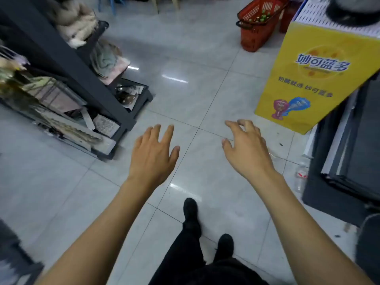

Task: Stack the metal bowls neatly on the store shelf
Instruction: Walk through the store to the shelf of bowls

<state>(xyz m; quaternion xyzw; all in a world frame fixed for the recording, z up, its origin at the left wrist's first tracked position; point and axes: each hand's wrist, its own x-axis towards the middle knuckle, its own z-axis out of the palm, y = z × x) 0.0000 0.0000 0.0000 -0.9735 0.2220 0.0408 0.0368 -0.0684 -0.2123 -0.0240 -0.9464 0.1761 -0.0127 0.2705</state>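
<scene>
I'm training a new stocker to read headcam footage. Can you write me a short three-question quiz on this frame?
1. True or false: the left hand holds a metal bowl.
2. What colour is the basket up ahead? A) red B) blue C) green
3. Fill in: the yellow stand is on the person's ____ side.

Key:
1. False. The left hand and the right hand are both open and hold nothing.
2. A
3. right
</scene>
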